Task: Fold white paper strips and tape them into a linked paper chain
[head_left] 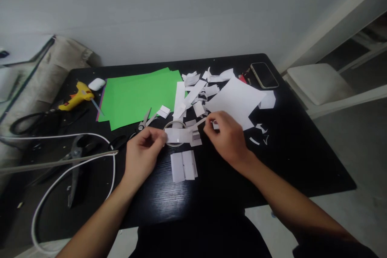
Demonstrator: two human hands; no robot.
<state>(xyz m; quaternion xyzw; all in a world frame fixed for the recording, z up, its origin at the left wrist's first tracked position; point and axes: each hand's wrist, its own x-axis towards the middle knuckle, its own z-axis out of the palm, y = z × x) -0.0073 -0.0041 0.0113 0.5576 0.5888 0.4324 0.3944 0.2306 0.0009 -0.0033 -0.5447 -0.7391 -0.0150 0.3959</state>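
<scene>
My left hand (pixel 145 151) pinches the left end of a small white paper strip (pixel 178 135) above the table. From the strip's right side a narrow white sliver (pixel 200 122) runs up to my right hand (pixel 226 137), whose thumb and forefinger are closed on its end. Whether the sliver is paper or tape, I cannot tell. Behind the strip lies a round ring (pixel 174 122), partly covered, perhaps a tape roll. Folded white paper pieces (pixel 184 166) lie just in front of it. Scissors (pixel 145 120) rest partly open beyond my left hand.
Green paper sheets (pixel 142 96) lie at the back, with white scraps (pixel 196 92) and a white sheet (pixel 238 98) to their right. A phone (pixel 264 75) sits at the far right corner. Leftward are a yellow glue gun (pixel 78 96), pliers (pixel 75 165) and a looping white cable (pixel 113 169).
</scene>
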